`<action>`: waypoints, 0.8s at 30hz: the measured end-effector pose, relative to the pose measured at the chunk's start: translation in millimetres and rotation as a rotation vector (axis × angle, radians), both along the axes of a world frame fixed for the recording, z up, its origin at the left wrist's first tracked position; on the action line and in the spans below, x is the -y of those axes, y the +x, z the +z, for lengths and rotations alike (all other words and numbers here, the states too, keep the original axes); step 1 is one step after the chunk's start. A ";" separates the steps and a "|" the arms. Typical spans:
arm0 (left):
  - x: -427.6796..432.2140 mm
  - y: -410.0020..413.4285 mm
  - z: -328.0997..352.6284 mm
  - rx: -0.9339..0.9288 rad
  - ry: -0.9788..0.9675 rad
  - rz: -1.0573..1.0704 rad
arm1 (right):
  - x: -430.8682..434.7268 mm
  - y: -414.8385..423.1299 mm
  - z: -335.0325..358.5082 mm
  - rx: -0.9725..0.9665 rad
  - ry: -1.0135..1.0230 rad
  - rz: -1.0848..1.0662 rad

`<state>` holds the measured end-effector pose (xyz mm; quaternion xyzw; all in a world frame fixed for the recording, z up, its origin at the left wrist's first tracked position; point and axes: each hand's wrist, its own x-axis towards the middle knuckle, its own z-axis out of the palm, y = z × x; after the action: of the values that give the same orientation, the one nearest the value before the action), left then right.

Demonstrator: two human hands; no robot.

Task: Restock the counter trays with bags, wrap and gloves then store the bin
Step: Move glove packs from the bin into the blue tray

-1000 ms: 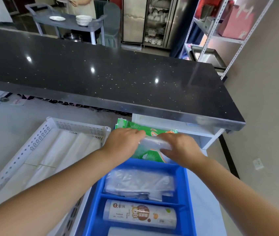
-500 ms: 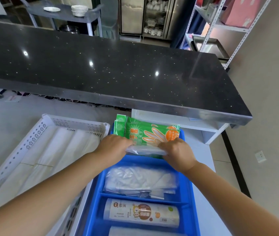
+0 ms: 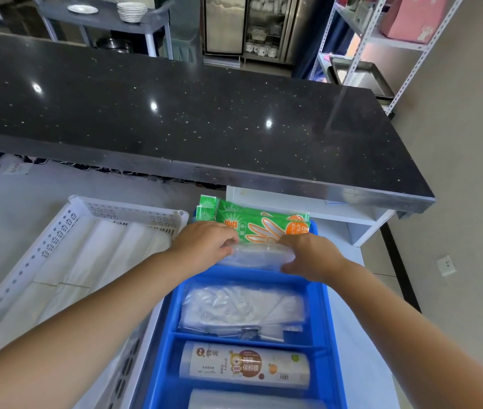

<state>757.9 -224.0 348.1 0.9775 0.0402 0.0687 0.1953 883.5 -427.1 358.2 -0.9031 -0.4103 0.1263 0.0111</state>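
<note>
While the clear bag pack (image 3: 256,256) lies crosswise in the far compartment of the blue tray (image 3: 327,305), just before the green glove packets (image 3: 259,224), one end is pinched by the left hand (image 3: 204,242), the other by the right hand (image 3: 312,255); two glove packets at least, one wrap roll (image 3: 244,367) are counted

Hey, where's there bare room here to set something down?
The black countertop is bare across its width. A white strip right of the blue tray is free. The tray's compartments are full, and both hands, left hand and right hand, crowd its far end.
</note>
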 end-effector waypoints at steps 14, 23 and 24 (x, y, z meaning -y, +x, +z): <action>-7.6 -15.7 -5.0 0.000 0.126 0.023 | 3.7 -12.3 -9.6 0.074 0.257 0.074; -15.1 -11.9 -5.2 -0.222 0.417 -0.068 | 1.6 -11.1 -11.4 -0.001 0.174 0.104; -18.9 -13.2 -5.0 -0.229 0.415 -0.042 | 4.4 -10.7 -9.3 0.018 0.146 0.115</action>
<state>744.7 -205.2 343.1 0.9987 0.0266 -0.0399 -0.0142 872.8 -431.5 348.8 -0.8758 -0.4699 0.0884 0.0659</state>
